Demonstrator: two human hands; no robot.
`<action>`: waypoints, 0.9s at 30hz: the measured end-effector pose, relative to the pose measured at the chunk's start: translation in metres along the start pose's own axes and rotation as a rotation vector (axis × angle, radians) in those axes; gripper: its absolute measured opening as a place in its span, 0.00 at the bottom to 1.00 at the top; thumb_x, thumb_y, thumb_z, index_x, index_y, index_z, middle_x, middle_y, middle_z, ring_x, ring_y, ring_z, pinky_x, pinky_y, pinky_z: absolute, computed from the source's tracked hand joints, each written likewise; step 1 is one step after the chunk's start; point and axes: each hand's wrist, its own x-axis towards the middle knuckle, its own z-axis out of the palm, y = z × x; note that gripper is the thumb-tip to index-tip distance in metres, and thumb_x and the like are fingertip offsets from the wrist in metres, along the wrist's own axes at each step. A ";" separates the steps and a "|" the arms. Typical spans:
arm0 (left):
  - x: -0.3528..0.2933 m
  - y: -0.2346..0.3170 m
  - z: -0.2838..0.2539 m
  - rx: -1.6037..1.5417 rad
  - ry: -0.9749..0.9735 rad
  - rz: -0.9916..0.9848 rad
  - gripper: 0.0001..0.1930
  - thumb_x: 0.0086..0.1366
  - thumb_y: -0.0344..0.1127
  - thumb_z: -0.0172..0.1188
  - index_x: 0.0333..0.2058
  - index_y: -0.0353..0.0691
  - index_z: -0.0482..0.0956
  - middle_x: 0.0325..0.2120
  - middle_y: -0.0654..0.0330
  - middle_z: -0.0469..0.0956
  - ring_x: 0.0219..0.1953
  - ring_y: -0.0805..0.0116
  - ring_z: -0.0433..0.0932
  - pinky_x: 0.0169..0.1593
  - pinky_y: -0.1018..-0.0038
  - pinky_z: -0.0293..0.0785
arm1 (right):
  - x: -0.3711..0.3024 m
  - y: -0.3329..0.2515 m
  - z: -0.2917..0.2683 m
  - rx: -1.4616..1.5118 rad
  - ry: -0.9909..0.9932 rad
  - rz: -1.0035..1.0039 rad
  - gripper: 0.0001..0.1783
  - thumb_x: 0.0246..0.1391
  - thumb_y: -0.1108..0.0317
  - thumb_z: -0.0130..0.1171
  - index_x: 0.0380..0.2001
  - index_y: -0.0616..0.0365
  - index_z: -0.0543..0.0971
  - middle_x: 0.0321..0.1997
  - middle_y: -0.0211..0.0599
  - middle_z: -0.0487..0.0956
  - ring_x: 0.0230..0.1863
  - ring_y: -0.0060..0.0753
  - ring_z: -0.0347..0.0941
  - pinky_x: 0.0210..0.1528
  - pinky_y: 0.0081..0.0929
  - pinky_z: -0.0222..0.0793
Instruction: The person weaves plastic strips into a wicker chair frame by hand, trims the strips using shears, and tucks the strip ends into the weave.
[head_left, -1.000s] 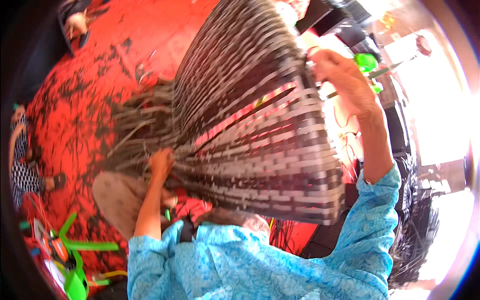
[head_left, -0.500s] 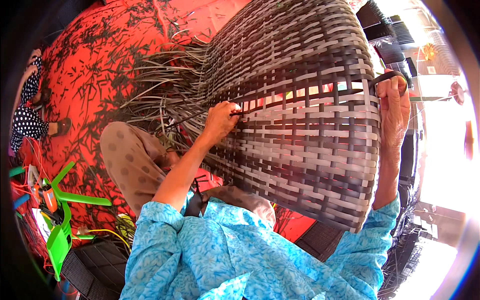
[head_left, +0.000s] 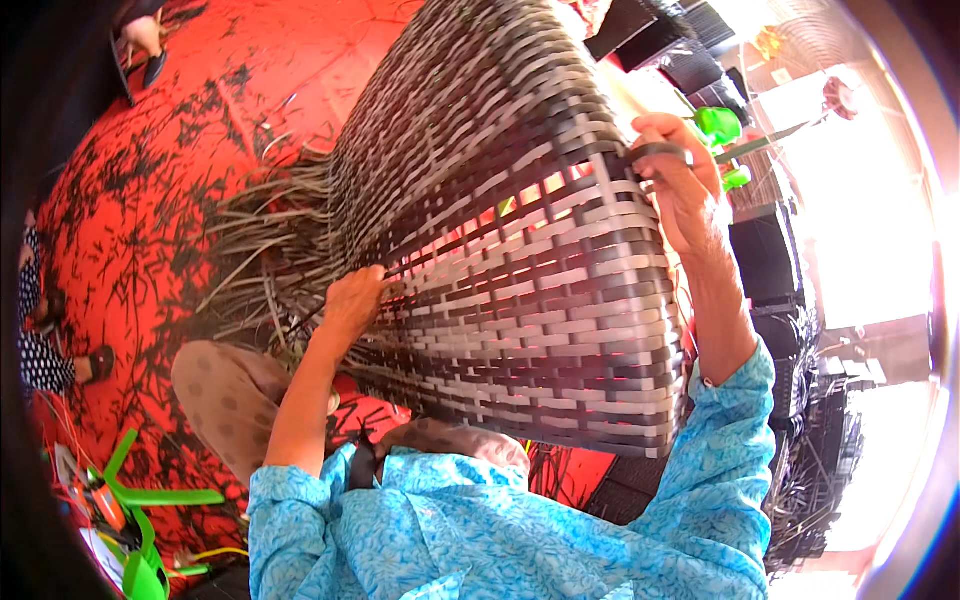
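Observation:
A large woven panel of flat grey and dark brown plastic strips stands tilted in front of me. Gaps in its weave run across the upper middle. At its right edge my right hand is closed on a dark weaving strip, which bends out in a loop over the fingers. My left hand pinches a dark strip at the panel's left side, its fingertips against the weave. Long loose strip ends fan out from that side, above my bent knee.
Cut strip scraps litter the red floor sheet. Green plastic parts and cords lie at lower left. Other people's feet show at the left. Dark woven pieces line the right side, near a green object.
The panel and both hands now appear further left in view. My right hand's fingers have turned and spread around the strip's loop. My left hand still pinches at the panel's left side.

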 end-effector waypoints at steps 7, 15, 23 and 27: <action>-0.014 -0.031 0.001 0.072 -0.108 -0.155 0.09 0.58 0.37 0.49 0.31 0.36 0.68 0.24 0.51 0.74 0.28 0.53 0.74 0.32 0.63 0.70 | 0.016 -0.027 -0.016 -0.956 -0.364 -0.456 0.13 0.32 0.82 0.55 0.28 0.57 0.74 0.29 0.29 0.74 0.30 0.26 0.69 0.36 0.20 0.65; -0.006 -0.045 0.005 0.239 -0.170 -0.185 0.08 0.59 0.34 0.48 0.35 0.38 0.67 0.24 0.50 0.74 0.28 0.53 0.74 0.28 0.63 0.70 | 0.024 -0.051 -0.013 -1.042 -0.479 -0.451 0.13 0.36 0.80 0.58 0.30 0.59 0.73 0.28 0.28 0.72 0.27 0.19 0.70 0.25 0.16 0.64; -0.015 -0.065 0.006 0.304 -0.322 -0.255 0.07 0.59 0.33 0.46 0.31 0.35 0.66 0.22 0.48 0.74 0.27 0.52 0.75 0.28 0.62 0.70 | 0.004 -0.018 -0.035 -0.506 -0.289 0.003 0.23 0.43 0.68 0.62 0.44 0.59 0.69 0.45 0.28 0.68 0.43 0.19 0.63 0.43 0.19 0.66; -0.012 -0.068 0.011 0.350 -0.355 -0.238 0.06 0.58 0.32 0.47 0.32 0.35 0.66 0.23 0.49 0.74 0.25 0.53 0.75 0.27 0.63 0.70 | -0.010 0.006 -0.027 -0.253 -0.087 0.136 0.31 0.45 0.59 0.61 0.51 0.56 0.63 0.51 0.35 0.65 0.54 0.35 0.58 0.52 0.33 0.59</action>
